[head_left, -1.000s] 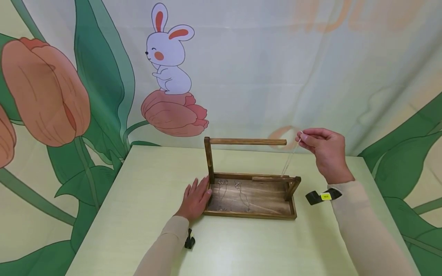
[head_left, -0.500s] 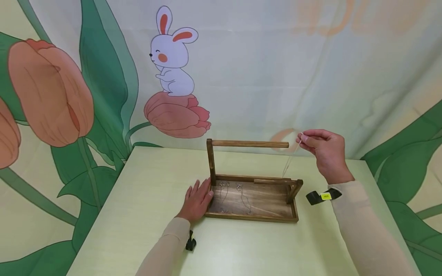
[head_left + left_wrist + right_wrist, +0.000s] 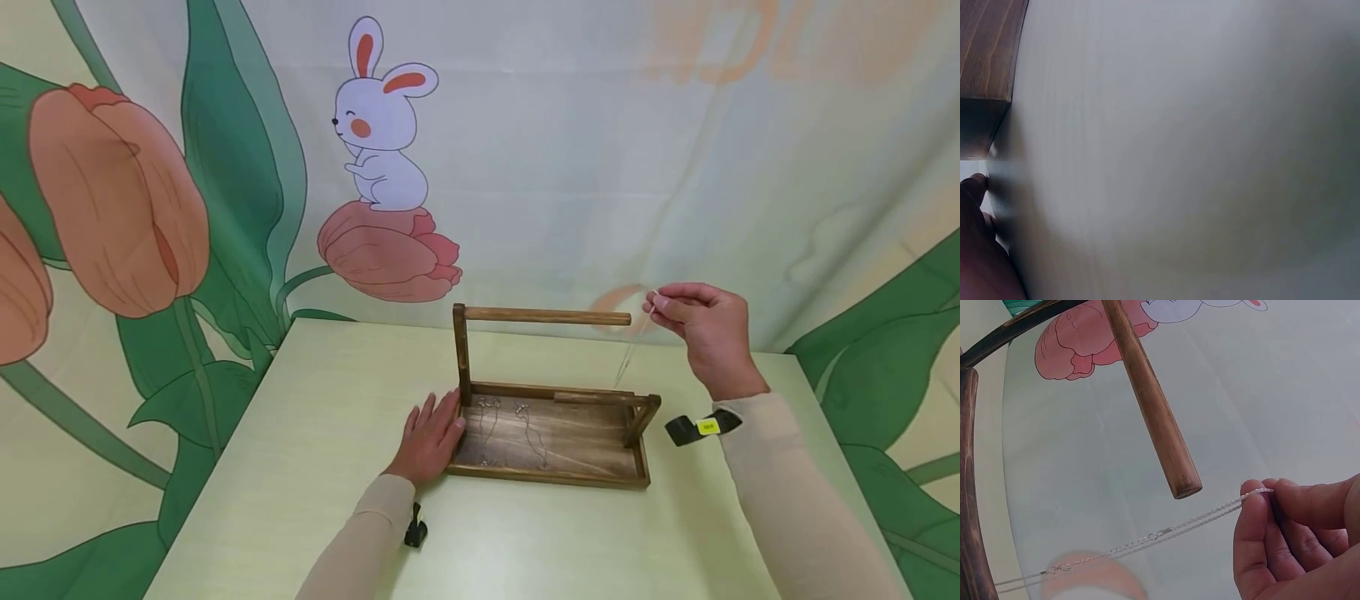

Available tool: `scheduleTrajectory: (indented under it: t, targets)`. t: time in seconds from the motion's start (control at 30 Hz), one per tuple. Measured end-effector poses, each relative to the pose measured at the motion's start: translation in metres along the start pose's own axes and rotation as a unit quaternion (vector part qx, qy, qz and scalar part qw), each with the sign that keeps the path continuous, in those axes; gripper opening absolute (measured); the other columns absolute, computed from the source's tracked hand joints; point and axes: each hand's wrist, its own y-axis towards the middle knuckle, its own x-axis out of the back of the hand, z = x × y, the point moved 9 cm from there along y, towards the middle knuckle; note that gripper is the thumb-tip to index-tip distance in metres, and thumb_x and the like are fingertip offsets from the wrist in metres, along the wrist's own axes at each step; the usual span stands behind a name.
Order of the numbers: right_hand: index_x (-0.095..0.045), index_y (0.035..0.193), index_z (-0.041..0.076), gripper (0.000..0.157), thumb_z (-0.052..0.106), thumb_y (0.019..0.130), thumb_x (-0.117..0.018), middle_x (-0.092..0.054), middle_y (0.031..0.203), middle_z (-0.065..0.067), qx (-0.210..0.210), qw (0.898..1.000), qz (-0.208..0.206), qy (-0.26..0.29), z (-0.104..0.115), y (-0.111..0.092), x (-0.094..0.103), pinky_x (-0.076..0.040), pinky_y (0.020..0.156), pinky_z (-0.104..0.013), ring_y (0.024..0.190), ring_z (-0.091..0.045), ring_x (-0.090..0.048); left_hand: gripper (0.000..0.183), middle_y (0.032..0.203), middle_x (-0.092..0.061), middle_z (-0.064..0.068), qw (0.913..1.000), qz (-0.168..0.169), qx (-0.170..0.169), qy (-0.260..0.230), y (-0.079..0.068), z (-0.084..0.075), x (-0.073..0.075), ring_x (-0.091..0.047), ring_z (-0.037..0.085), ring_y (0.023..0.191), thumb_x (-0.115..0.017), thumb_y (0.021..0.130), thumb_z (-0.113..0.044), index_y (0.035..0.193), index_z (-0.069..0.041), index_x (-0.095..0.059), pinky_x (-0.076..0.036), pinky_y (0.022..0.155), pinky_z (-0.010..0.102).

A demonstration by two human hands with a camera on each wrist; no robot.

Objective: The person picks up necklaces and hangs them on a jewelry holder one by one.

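In the head view my right hand [image 3: 701, 333] pinches a thin silver chain necklace [image 3: 628, 358] between thumb and fingertips. Doubled over, it slants down from the pinch toward the stand's right side. Its clasp and extender links show in the right wrist view, along the necklace [image 3: 1204, 519]. Just left of that hand is the free end of the stand's upper wooden bar [image 3: 547, 316], apart from the fingers. My left hand [image 3: 427, 440] rests on the table with its fingers extended, against the left end of the stand's brown wooden tray [image 3: 588, 446].
A shorter lower bar [image 3: 600, 399] crosses above the tray from a right post [image 3: 641, 421]. Several thin chains [image 3: 531, 429] hang or lie at the tray's left part. The pale table [image 3: 540, 533] ends at a printed curtain [image 3: 540, 167] behind.
The head view has shifted slightly. My right hand, still pinching the necklace, is a little closer to the upper bar's free end. My left hand stays against the tray.
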Motion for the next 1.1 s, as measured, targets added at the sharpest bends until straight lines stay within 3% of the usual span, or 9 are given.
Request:
scheduleTrajectory:
  t: [0.53,1.1]
  targets:
    - [-0.074,0.1,-0.006,0.01,-0.008,0.09,-0.074,-0.081,0.087,-0.004,-0.012,0.999,-0.001,-0.044,-0.001,0.002,-0.008,-0.064,0.082,-0.027,0.082,-0.014,-0.081,0.062,0.173,-0.03,0.006,0.9999,-0.014,-0.009,0.0,0.0,0.001,0.001,-0.016,0.037,0.164,-0.034,0.113,-0.045,0.168,-0.021,-0.022,-0.007,0.132,0.059]
    - [-0.076,0.099,-0.002,0.009,-0.006,0.092,-0.073,-0.081,0.088,0.0,0.0,0.997,0.012,-0.079,-0.002,0.002,-0.019,-0.064,0.082,-0.026,0.083,-0.011,-0.08,0.061,0.173,-0.031,0.006,0.9997,-0.02,-0.013,-0.009,-0.002,0.0,-0.001,-0.016,0.038,0.163,-0.033,0.113,-0.046,0.168,-0.022,-0.022,-0.006,0.132,0.059]
